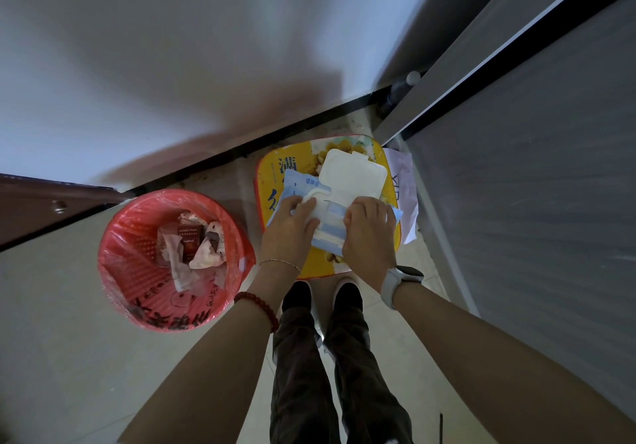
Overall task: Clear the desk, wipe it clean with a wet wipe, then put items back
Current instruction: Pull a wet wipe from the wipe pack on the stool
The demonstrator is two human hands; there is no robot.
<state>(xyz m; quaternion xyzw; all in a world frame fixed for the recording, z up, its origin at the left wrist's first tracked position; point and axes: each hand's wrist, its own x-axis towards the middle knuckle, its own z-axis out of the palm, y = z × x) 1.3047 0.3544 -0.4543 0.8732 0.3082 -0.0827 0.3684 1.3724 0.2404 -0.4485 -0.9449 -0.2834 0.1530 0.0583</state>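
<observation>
Pale floor tiles and a plain white wall (172,47) frame the corner where we stand, looking down past our dark trousers (303,374) and two shoes (296,294). Both our hands meet on a blue-and-white pack of wet wipes (325,216), which lies on a yellow tin (272,182) printed with flowers and large characters. The pack's white flip lid (352,173) stands open, swung up beyond our fingers toward the wall.

Our left hand (289,228) lies over the near left part of the pack, fingers fairly straight and pressing it down onto the tin, with the fingertips reaching the white frame of the opening. Our right hand (370,228) sits just across the opening, its fingers curled down at the pack's right side; they appear to pinch at something there, but what lies under the fingertips is hidden from us. The blue corner of the pack pokes out past the right knuckles.

A thin chain bracelet (280,264) and a string of red beads (258,306) ring the left wrist and forearm; a watch with a pale strap (395,281) circles the right wrist.

Left of the grip, close beside the left forearm, stands a red basket lined with a clear bag (137,299), holding crumpled wrappers and a small dark red box (189,242). Right of the grip, a white sheet of paper (404,192) with handwriting is tucked between the tin and a grey panel (533,185). A brown door edge (41,202) shows far to the left.
</observation>
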